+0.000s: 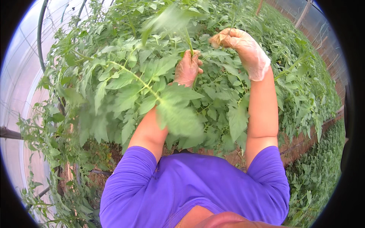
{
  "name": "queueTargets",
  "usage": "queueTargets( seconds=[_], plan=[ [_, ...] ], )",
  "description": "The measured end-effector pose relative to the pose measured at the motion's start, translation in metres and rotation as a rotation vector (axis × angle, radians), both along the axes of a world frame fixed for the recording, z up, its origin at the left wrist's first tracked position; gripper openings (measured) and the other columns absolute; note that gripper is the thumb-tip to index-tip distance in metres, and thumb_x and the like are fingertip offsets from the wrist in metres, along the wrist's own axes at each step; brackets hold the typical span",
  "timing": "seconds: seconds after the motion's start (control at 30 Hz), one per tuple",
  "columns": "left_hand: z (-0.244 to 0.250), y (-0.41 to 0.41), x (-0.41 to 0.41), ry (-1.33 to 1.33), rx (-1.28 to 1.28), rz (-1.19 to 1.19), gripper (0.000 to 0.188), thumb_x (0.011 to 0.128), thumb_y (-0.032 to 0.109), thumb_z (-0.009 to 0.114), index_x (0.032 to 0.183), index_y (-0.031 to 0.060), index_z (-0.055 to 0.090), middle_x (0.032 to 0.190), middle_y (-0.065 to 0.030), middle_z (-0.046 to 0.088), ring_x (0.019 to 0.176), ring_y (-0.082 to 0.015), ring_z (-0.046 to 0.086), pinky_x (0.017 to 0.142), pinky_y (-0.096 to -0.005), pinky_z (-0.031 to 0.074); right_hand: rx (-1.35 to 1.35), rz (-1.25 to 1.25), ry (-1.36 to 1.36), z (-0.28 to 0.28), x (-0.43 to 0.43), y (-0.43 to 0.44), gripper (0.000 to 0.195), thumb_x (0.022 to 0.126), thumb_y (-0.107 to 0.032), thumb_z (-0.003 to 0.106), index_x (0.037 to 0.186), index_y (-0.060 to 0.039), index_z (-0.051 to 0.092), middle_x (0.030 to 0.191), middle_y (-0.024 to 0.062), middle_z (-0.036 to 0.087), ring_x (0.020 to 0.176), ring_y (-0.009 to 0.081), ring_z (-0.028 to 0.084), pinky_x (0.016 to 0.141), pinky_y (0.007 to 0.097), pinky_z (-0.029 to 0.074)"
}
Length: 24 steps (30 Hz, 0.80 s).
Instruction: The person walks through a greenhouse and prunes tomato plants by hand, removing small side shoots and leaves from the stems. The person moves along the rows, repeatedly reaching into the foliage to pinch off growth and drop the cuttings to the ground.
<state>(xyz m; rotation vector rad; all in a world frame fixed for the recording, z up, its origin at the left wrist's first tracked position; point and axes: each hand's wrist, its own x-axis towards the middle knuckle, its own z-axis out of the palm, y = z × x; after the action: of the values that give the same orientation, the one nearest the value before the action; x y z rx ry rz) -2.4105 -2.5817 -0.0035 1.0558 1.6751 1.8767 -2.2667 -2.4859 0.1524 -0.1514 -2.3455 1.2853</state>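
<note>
Both my hands wear thin translucent gloves and are raised over dense tomato plants (137, 82). My left hand (188, 68) grips a green tomato stem (188, 41), thumb and fingers closed round it, with blurred leaves above. To its right and a little higher, my right hand (239, 48) has its fingers bent together, the fingertips blurred. A thin strand seems to run between the two hands; whether the right fingers hold it is unclear. A large tomato leaf (148, 88) hangs across my left forearm.
Plastic sheeting (20, 85) and a curved greenhouse pole (41, 34) stand at the left. A wooden stake (303, 14) rises at the upper right. More plant rows (316, 171) grow at the lower right, beside a strip of bare soil (299, 139).
</note>
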Motion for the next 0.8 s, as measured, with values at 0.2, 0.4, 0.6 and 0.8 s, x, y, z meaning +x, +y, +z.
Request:
queueTargets(
  seconds=[0.2, 0.4, 0.6, 0.8],
  plan=[
    [0.003, -0.018, 0.018, 0.213, -0.02, -0.258, 0.027, 0.105, 0.023, 0.044, 0.119, 0.0037, 0.057, 0.089, -0.0053, 0.067, 0.068, -0.0138, 0.065, 0.067, -0.0291, 0.052, -0.398, -0.04, -0.063, 0.001, -0.013, 0.064, 0.036, 0.093, -0.037, 0.063, 0.112, -0.0065, 0.065, 0.104, 0.0081, 0.069, 0.1, 0.0202, 0.065, 0.082, 0.032, 0.052],
    [-0.015, -0.015, 0.017, 0.07, 0.003, -0.48, 0.025, 0.105, 0.02, 0.044, 0.118, 0.0031, 0.058, 0.092, -0.0048, 0.066, 0.073, -0.012, 0.063, 0.068, -0.0267, 0.051, -0.499, 0.283, -0.044, 0.06, -0.025, -0.002, 0.039, 0.094, -0.039, 0.062, 0.113, -0.0049, 0.061, 0.122, 0.0089, 0.063, 0.096, 0.0186, 0.067, 0.081, 0.0319, 0.056],
    [0.022, -0.022, 0.02, 0.151, -0.151, -0.372, 0.031, 0.105, 0.03, 0.043, 0.12, 0.0067, 0.056, 0.089, -0.0033, 0.066, 0.062, -0.009, 0.061, 0.062, -0.0252, 0.051, -0.155, 0.371, -0.096, 0.122, -0.017, -0.023, 0.044, 0.095, -0.042, 0.061, 0.114, -0.0024, 0.062, 0.115, 0.014, 0.066, 0.091, 0.0224, 0.069, 0.069, 0.0333, 0.058],
    [0.034, -0.002, 0.027, -0.08, 0.15, -0.251, 0.029, 0.106, 0.028, 0.041, 0.12, 0.0066, 0.055, 0.09, -0.0054, 0.066, 0.061, -0.0102, 0.062, 0.057, -0.0259, 0.05, 0.215, 0.3, -0.28, 0.123, 0.039, -0.015, 0.036, 0.096, -0.039, 0.058, 0.11, -0.0057, 0.061, 0.114, 0.0067, 0.068, 0.075, 0.0122, 0.07, 0.063, 0.0241, 0.056]
  ],
)
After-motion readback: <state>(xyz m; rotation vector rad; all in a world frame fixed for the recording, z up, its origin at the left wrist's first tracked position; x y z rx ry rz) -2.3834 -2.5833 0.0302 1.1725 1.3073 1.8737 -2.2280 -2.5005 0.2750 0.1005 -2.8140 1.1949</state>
